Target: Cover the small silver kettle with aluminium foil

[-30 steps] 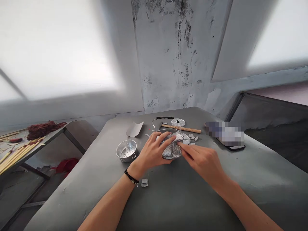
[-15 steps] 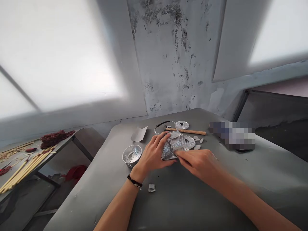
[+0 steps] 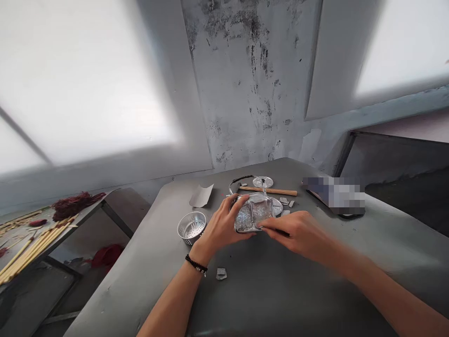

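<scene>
- Counter [image 3: 280, 290]: grey, beneath the fingers of the left hand [image 3: 219, 224] and right hand [image 3: 296, 231].
- Side counter [image 3: 91, 211]: far out to the left of the left fingers; bears pale sticks [image 3: 42, 248] and a reddish-brown tangle [image 3: 75, 205].
- Left hand: fingers holding the metal vessel, curled over its left side and top, thumb under near edge.
- Right hand: thumb and forefinger narrow, at the vessel's near right edge; can't tell if anything is pinched between.
- Bundle [image 3: 333, 192], pixelated: beyond the right fingers, well apart to the right, over a dark flat item [image 3: 351, 216].
- Metal vessel [image 3: 262, 211]: between both sets of fingers, tilted, shiny panelled face showing; black-gripped handle [image 3: 242, 178] arches beyond the left fingers. Can't tell if vessel touches counter.
- Wooden shaft [image 3: 280, 192]: lies crosswise beyond both sets of fingers, behind vessel.
- Perforated basket [image 3: 191, 238]: upright, near, left of the left fingers.
- Curled sheet [image 3: 201, 195]: beyond the left fingers, to the left.
- Round metal discs: one [image 3: 257, 181] beyond the shaft; other [image 3: 277, 206] partly hidden behind vessel, just past the right fingertips.
- Bracelet [image 3: 196, 265]: black beads, left wrist, behind those fingers.
- Grey scraps [image 3: 284, 201]: beyond the right fingers; another piece [image 3: 221, 274] on the near side of the left fingers.
</scene>
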`<state>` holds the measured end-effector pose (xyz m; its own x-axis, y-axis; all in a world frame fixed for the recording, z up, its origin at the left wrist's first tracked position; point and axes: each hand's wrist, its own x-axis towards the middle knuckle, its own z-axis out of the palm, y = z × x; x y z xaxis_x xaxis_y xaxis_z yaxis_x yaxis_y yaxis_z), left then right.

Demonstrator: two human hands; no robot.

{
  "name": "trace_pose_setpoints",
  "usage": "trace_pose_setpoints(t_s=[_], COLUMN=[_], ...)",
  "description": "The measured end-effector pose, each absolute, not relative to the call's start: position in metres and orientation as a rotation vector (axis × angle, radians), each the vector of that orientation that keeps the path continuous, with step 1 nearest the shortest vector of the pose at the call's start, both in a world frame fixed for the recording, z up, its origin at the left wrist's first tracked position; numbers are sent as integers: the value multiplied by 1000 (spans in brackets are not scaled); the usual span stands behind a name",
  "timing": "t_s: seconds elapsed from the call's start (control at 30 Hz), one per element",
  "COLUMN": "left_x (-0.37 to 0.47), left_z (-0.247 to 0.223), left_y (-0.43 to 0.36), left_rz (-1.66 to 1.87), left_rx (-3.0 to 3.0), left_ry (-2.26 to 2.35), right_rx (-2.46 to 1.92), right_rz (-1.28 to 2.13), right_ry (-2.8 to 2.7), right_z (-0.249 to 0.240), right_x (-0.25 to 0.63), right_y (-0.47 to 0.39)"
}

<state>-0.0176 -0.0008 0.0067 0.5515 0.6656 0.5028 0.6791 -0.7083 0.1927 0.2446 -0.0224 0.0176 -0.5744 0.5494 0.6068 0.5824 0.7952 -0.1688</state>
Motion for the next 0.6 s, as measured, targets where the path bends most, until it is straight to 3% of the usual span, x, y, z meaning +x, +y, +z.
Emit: trace_pose_setpoints(t_s=[0.17,0.6], left_x=[-16,-9], left_z=[6,4], left_y=[-3,-5], left_rz=[-866,-894], left_rx=[-2732,-2731], left_ry=[-1184,-1118], right_rx=[-840,-763], right_rz=[-203,-44], right_ry=[-2241,-2286], right_z=[18,-11], right_x=[246,267], right_y=[-19,-28])
